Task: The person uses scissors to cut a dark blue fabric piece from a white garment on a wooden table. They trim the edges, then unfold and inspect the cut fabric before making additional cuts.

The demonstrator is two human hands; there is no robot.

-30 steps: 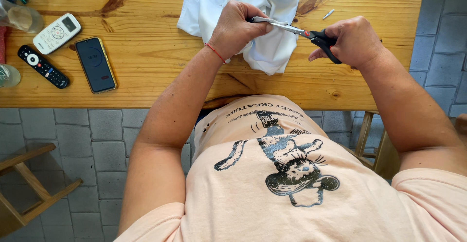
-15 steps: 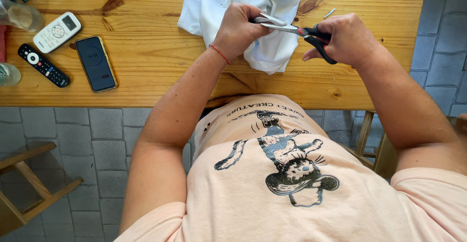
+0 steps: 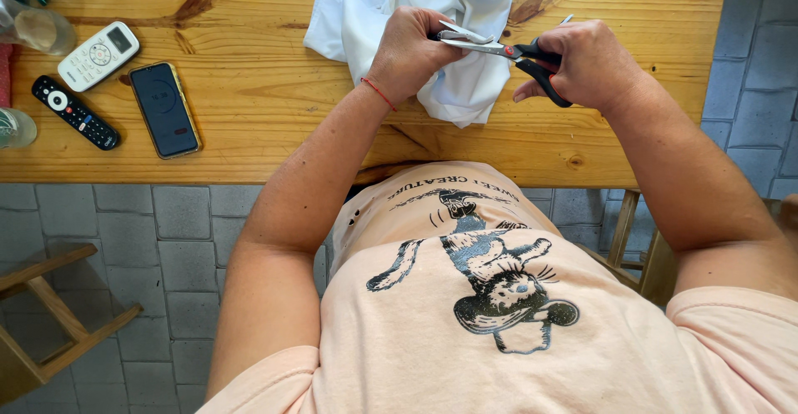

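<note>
Right hand [image 3: 592, 65] has its grip closed through the black handles of the scissors [image 3: 507, 50], blades parted a little and pointing left into the white cloth [image 3: 465, 40]. Left hand [image 3: 409, 52] pinches a bunched fold of that cloth, grip closed on it, right at the blade tips; red thread band on the wrist. Cloth lies crumpled on the wooden counter [image 3: 249, 106], upper middle, its lower edge hanging near the counter's front edge. Compared with half a second ago: hands and scissors sit at about the same spot, blades look slightly wider apart, cloth barely shifted. Outward, on the left of the counter: a dark phone [image 3: 165, 109] face up, a black remote [image 3: 75, 112] beside it, a white remote [image 3: 98, 56] above that, well apart from the hands. Clear glasses at the far left edge, partly cut off. Wooden stool [image 3: 50, 314] on the grey tile floor, lower left.
</note>
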